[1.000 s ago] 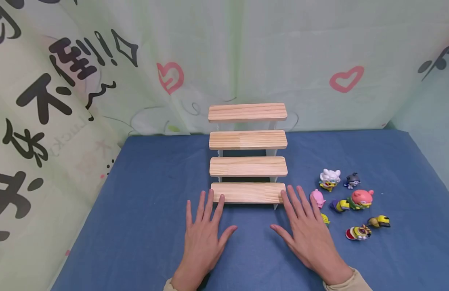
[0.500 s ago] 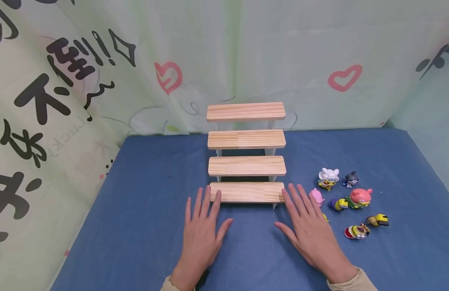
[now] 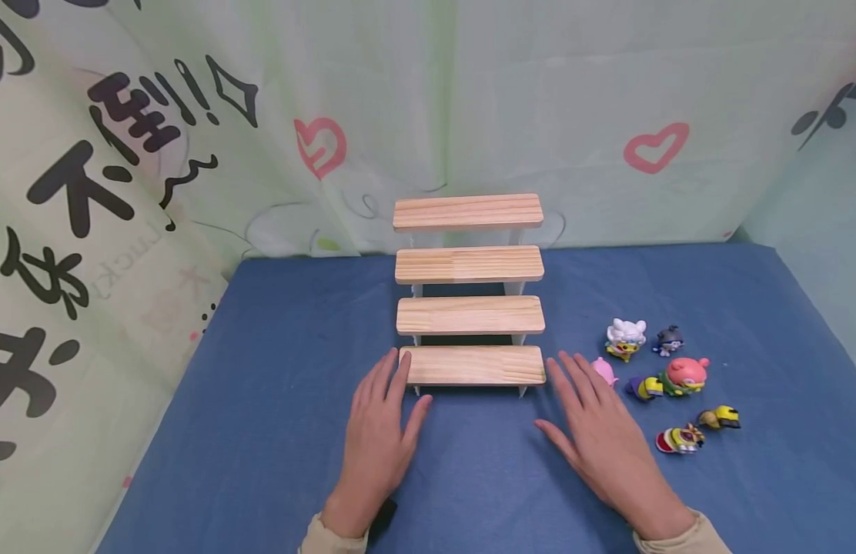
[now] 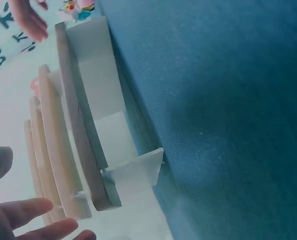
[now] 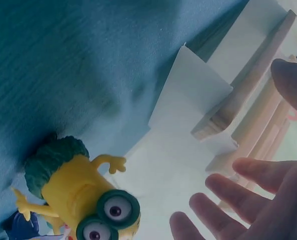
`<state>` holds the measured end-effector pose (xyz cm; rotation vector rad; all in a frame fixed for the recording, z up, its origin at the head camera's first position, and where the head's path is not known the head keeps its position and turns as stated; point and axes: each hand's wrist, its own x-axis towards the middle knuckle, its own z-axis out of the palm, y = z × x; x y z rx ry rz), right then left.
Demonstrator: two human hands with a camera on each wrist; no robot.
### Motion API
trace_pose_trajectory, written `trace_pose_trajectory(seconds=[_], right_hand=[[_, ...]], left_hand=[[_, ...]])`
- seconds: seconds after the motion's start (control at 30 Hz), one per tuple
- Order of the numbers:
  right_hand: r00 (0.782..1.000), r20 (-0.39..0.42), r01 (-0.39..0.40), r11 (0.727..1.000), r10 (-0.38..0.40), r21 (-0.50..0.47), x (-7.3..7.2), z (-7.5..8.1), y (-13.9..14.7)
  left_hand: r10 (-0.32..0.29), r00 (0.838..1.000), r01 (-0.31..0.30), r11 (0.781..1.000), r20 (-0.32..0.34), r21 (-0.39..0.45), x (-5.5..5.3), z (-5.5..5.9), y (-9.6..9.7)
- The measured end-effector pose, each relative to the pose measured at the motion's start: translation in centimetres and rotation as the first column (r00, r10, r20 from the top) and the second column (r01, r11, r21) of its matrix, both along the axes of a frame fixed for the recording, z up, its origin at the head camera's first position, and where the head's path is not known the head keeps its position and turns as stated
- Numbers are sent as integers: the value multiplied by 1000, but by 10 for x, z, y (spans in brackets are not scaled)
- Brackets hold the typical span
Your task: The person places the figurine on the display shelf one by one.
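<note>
Standing toward the rear of the blue cloth-covered surface (image 3: 282, 385), the four-tier stepped stand of pale wooden boards (image 3: 470, 315) is showing no evident tilt on its thin white side panels (image 4: 138, 170). The left grip (image 3: 374, 442) is pinching nothing: its fingers are lying close together, the thumb apart, with the fingertips at the left end of the lowest board (image 3: 476, 365). The right grip (image 3: 604, 442) is likewise holding nothing; its fingers are fanning slightly, thumb clear, just beside the board's right end. Contact on either side is remaining unconfirmed. Principal hazard, as judged: uneven pressure. Should one grip be pushing harder than the other, the stand could be twisting or sliding askew on the cloth; should both be lifting by one board alone, the joints could be working loose, no fixings being visible. Secondary hazard: the small yellow figure with green hair (image 5: 71, 182) is appearing near the right grip but is not showing in the head view, so an outward sweep could be knocking it aside. The small pink figure (image 3: 603, 371), partly covered by that same grip, is running a similar risk. Rearward, the pale green curtain (image 3: 573, 77) is hanging behind the stand; a hard backward push could be driving the boards into it.
</note>
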<state>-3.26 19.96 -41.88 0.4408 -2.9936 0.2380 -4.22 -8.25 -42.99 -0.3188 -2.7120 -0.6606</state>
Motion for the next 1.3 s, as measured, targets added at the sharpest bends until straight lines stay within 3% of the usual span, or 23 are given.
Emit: trace_pose_trajectory(seconds=[0.13,0.3,0.5,0.67,1.0,1.17,1.3], right_hand=[[1000,-24,-7,1000,6,-19,0,1,2],[997,-70,-29,998,25,-55,-1,1,6],[998,-58,-20,999,17,-46,0,4,10],[1000,-25,8,1000,-8,-8,2,8,13],[999,-40,11,1000,-11,-5,3,8,22],[1000,-21,14,1000,-15,-6,4,8,25],[1000,14,26,1000,-26,-5,5,9,27]], left_hand=[[11,1000,-12,993,11,120,-3,0,-1],[23,996,-45,966,91,254,-4,4,0],[19,990,-68,933,140,353,-9,8,1],[19,992,-69,910,125,408,-16,3,0],[37,993,-86,883,115,462,-29,-6,-4],[19,992,-82,850,126,520,-33,-8,-7],[21,985,-113,824,170,555,-36,-10,-7]])
